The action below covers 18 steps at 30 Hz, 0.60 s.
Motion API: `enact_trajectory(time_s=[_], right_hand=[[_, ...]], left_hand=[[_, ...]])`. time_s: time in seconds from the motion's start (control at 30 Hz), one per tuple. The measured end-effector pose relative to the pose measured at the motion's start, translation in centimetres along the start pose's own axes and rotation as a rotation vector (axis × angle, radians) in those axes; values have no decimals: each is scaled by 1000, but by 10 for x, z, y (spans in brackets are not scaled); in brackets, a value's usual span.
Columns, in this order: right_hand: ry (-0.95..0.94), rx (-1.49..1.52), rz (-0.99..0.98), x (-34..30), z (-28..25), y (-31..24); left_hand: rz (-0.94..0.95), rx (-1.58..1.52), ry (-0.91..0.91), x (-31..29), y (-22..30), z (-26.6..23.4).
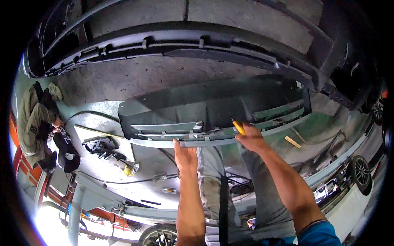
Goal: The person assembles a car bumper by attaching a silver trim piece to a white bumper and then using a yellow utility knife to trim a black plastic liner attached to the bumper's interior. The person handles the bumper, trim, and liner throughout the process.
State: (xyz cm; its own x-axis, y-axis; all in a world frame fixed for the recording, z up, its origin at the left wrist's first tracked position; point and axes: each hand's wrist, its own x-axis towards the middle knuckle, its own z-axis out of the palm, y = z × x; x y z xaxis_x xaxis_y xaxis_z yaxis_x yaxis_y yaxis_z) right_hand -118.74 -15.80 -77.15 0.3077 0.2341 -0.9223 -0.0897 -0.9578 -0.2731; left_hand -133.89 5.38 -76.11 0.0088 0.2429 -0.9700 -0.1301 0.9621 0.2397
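Observation:
In front of me a wide black plastic panel with long slots is held out, its near edge a pale grey strip. My left hand grips that strip left of the middle, thumb on top and fingers underneath. Farther right, my right hand is closed around a yellow utility knife. The thin blade points up and left over the panel. The lower fingers of this hand are against the panel's near edge; whether they also grip it, I cannot tell.
A large black car bumper spans the far side. At left, another person crouches beside a pale board bearing black parts. A yellow-tan stick lies on the floor. Grey lift arms and a car wheel are nearer.

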Motion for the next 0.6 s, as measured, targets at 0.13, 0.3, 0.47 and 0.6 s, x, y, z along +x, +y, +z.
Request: enact_trajectory(time_s=[0.13,0.3,0.47,0.6], right_hand=[[-29,38,-19,-2,-4,-3],[74,50,-136,-7,12,24],[110,314,-110,-30,-9,-16],[-32,496,-36,-39,-7,-19]], left_hand=[[-61,-201,-131,29,-7,-28],[-95,-108,114,31,-9,-10],[-86,-59,173,45,-18,-35],[-10,-47,119,38,-23,-43]])
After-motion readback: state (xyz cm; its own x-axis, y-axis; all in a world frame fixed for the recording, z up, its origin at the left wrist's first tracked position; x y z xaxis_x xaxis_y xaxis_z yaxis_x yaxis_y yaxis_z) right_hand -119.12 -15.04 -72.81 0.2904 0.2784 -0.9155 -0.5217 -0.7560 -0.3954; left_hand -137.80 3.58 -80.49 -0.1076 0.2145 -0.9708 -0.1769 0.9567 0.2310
